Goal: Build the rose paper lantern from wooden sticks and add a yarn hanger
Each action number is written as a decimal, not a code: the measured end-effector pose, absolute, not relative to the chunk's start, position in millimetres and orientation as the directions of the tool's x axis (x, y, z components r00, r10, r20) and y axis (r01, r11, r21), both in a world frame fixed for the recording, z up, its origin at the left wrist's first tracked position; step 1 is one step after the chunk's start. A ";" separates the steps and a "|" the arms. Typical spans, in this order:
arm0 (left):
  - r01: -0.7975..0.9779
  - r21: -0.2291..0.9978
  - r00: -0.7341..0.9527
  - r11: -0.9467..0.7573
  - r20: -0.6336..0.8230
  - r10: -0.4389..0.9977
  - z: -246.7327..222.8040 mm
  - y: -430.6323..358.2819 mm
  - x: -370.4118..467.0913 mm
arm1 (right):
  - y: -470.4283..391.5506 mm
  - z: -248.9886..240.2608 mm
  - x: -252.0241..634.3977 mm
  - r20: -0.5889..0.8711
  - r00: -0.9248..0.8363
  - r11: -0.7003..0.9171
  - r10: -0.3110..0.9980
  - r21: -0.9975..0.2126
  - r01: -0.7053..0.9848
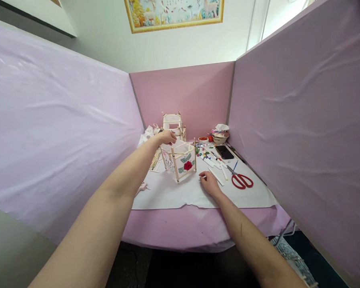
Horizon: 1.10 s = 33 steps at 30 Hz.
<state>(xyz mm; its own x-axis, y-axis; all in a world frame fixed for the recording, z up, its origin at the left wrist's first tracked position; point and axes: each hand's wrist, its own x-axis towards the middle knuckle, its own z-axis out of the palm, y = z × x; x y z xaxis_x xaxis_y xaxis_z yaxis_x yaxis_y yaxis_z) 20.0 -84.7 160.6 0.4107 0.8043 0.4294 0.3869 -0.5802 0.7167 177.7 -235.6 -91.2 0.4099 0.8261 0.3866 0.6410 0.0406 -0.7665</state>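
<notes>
A square lantern point(186, 165) of thin wooden sticks and white panels stands on the white cloth, its front panel showing a red rose and green leaves. My left hand point(167, 138) reaches over its top, fingers bent down and closed at the far upper edge; the fingertips are partly hidden. Near the lantern's right front side, my right hand point(209, 183) rests on the cloth with loosely curled fingers slightly apart and nothing visible in them. A white marker point(216, 177) lies right beside that hand.
Red-handled scissors point(242, 181), several markers and a black phone point(225, 152) lie on the right. Behind them stand a bowl point(220, 140) and a tape roll point(203, 140). Another stick frame point(172, 120) rises at the back. Wooden sticks point(155, 161) lie left. Pink-lilac panels enclose the table.
</notes>
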 end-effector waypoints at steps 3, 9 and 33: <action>0.388 0.714 0.375 -0.583 0.456 0.807 154.5 -87.2 -3.1 | -235.8 -91.8 177.8 0.382 0.405 0.039 0.830 -0.765 0.643; 0.295 0.782 -0.147 -0.549 0.605 0.783 47.9 -141.5 -55.0 | -235.8 -93.4 176.5 0.393 0.393 0.042 0.831 -0.749 0.661; 0.767 0.543 0.227 -0.341 0.267 0.937 -66.9 -177.8 -32.0 | -235.3 -98.2 178.1 0.293 0.409 -0.046 0.864 -0.764 0.644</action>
<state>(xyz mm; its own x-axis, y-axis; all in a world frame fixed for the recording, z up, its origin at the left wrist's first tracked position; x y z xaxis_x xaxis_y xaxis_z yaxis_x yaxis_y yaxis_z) -32.0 -177.8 -66.9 0.2271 0.9366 0.2668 0.7672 -0.3408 0.5434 178.1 -235.3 -98.2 0.4094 0.8640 0.2930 0.6436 -0.0459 -0.7640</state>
